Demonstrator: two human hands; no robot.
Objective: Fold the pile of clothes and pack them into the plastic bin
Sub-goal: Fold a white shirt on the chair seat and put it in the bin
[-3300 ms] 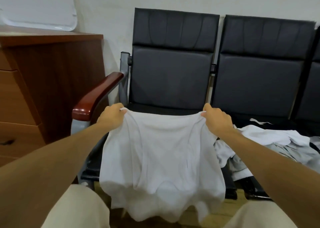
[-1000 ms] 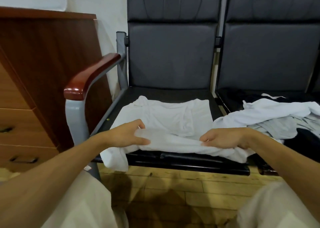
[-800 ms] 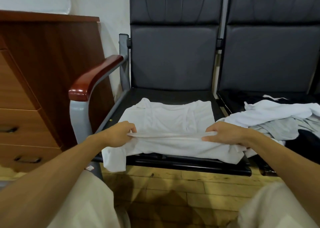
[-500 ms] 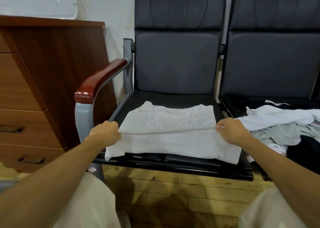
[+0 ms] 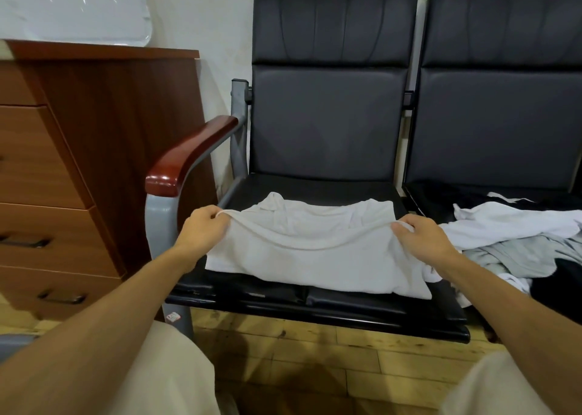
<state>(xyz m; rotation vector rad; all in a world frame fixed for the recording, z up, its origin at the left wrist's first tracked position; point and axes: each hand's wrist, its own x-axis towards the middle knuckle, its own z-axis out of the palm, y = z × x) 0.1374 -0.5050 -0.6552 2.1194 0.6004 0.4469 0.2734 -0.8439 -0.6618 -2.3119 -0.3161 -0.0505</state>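
Since half a second ago both hands have raised the shirt's fold, and its edge now sags between them rather than running taut. The left hand (image 5: pixel 203 230) pinches the fold near the seat's left edge, fingers curled on the cloth. The right hand (image 5: pixel 422 241) grips it near the right edge. The white shirt (image 5: pixel 308 254) lies creased across the black seat (image 5: pixel 346 312), its far part flat toward the back. A pile (image 5: pixel 510 235) of white, grey and black clothes lies on the next seat.
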